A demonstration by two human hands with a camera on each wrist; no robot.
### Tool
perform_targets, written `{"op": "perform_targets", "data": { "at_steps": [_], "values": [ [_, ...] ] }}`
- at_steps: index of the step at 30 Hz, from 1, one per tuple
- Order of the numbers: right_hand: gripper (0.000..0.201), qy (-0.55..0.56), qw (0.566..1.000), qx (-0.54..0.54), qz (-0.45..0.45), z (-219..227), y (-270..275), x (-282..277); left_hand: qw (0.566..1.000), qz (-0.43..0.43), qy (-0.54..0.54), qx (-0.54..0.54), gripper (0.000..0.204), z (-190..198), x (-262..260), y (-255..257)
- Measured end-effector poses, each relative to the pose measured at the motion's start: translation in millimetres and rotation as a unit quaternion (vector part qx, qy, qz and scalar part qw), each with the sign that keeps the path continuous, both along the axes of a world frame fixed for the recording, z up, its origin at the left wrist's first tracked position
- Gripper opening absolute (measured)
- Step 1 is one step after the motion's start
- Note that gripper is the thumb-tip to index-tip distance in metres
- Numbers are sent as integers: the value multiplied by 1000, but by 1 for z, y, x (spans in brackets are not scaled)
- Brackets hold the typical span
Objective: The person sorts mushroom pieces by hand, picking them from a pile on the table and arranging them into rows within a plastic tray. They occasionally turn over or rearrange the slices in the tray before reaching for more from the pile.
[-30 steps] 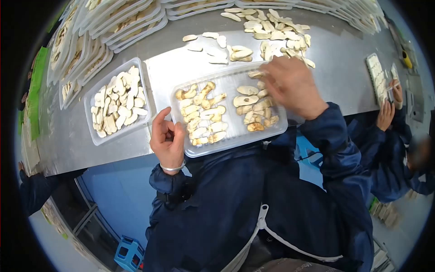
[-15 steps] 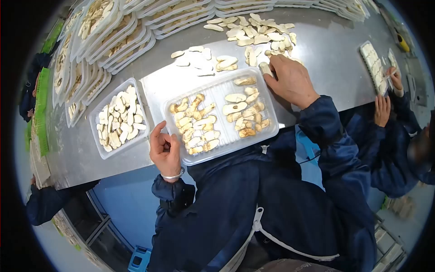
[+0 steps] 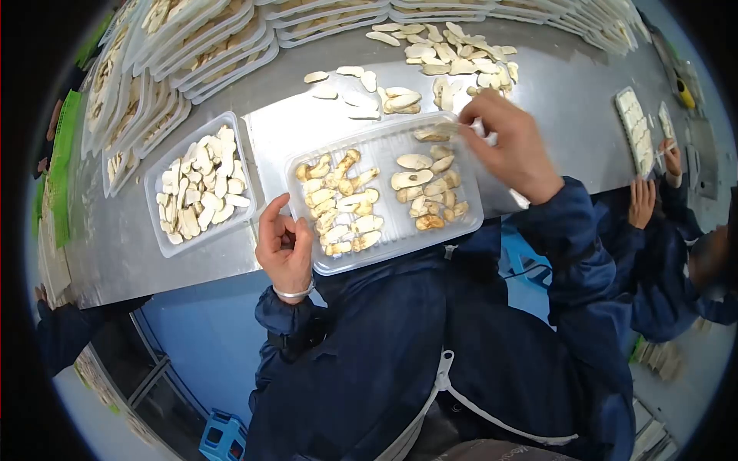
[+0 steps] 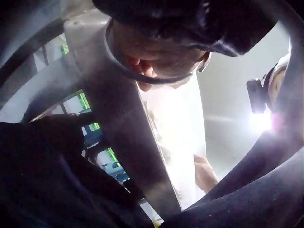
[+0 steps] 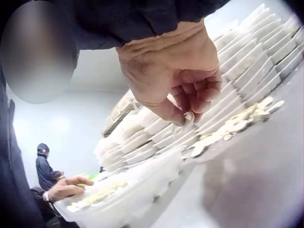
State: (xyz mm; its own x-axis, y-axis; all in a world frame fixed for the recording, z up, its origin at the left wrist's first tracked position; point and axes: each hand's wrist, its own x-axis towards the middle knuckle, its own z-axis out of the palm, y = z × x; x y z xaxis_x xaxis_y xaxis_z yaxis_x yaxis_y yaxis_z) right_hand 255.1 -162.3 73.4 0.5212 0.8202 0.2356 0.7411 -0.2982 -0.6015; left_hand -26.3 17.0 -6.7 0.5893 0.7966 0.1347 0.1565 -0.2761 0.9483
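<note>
My right hand is raised over the far right corner of a clear plastic tray. Thumb and fingertips pinch a pale mushroom slice, partly hidden by the fingers. Two groups of mushroom slices lie in the tray: browner pieces in rows on the left, and several slices on the right, with a bare strip between. At the tray's left rim rests my left hand, its fingers loosely bent and thumb right at the edge. Its wrist wears a silver bracelet.
Loose slices are spread on the metal table beyond the tray. A second tray heaped with slices stands to the left. Stacked filled trays line the back. Another person's hands work at the far right.
My right hand has gone from the tray's right section to the loose slices, then lifted back over the tray's corner with a mushroom slice. The left hand stays at the rim.
</note>
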Motion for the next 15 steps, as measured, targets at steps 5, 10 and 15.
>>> {"op": "perform_targets", "data": {
  "at_steps": [5, 10, 15],
  "values": [
    [5, -95, 990, -16, 105, -13, 38, -21, 1000, 8, -2, -4, 40, 2, 1, 0],
    [6, -135, 980, -65, 131, -23, 39, -17, 1000, -5, 25, 5, 41, 5, -1, 0],
    [7, -148, 979, -46, 129, -17, 32, -11, 1000, -6, 20, -3, 41, 4, -1, -1]
  ]
}}
